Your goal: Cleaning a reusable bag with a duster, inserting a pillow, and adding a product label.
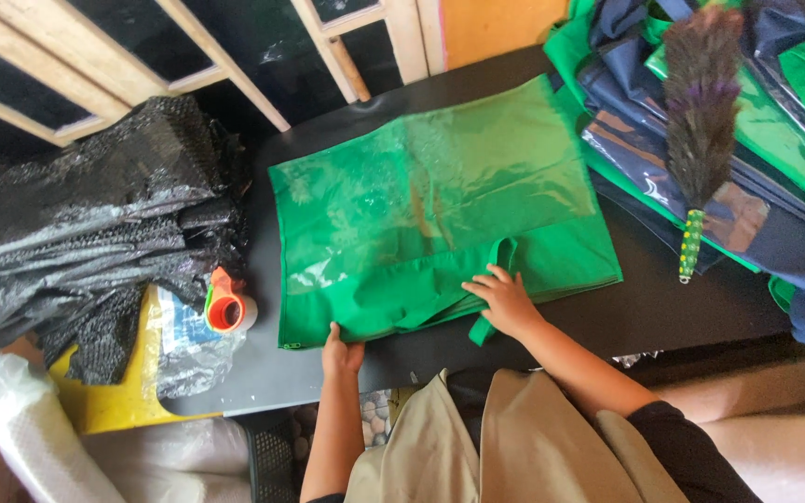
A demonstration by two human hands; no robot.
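A green bag (440,205) with a clear plastic front panel lies flat on the black table (663,298). My left hand (340,354) grips the bag's near edge at its lower left. My right hand (507,300) rests flat on the bag's lower part, fingers spread, pressing beside the green strap handle (505,256) that loops off the near edge.
A pile of black bubble wrap (95,224) lies at the left, with an orange tape dispenser (227,307) beside it. Stacked green and navy bags (757,140) fill the right side, with a feather duster (701,102) on top. Wooden frames (225,65) lean behind the table.
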